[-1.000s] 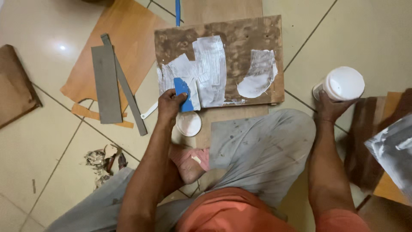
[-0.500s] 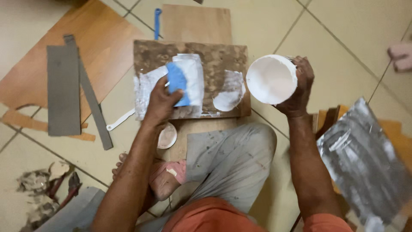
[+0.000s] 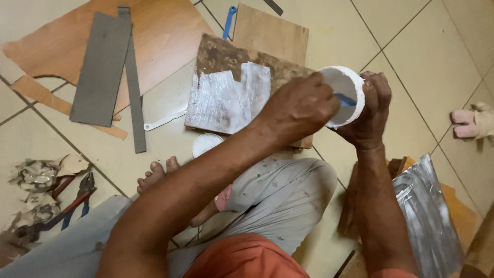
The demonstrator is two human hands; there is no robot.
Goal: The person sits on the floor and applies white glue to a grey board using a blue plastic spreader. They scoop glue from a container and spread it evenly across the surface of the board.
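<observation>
On the tiled floor (image 3: 422, 56), the person sits with legs folded and works above a brown board (image 3: 226, 56). The right hand (image 3: 368, 110) is wrapped around the wall of a white tub (image 3: 342, 95), gripping it firmly and tilting its mouth toward the left hand. The left hand (image 3: 301, 105) is closed on a blue spreader (image 3: 346, 99), whose blade sits inside the tub; its handle is hidden by the fingers.

Progress, judged from the layout: the board already carries a wide, streaked patch of white paste (image 3: 226, 95) across its near half. The far half remains bare brown, so the coating appears partly done. The spreader appears to be taking up more paste.

Surroundings: a round white lid (image 3: 206, 144) lies on the floor just below the board. Two grey strips (image 3: 103, 67) rest on an orange-brown sheet (image 3: 164, 31) at upper left. Pliers (image 3: 77, 198) lie beside crumpled paper (image 3: 36, 177) at lower left. A silver, reflective sheet (image 3: 432, 216) rests at lower right. Another person's foot (image 3: 471, 121) shows at the right edge.
</observation>
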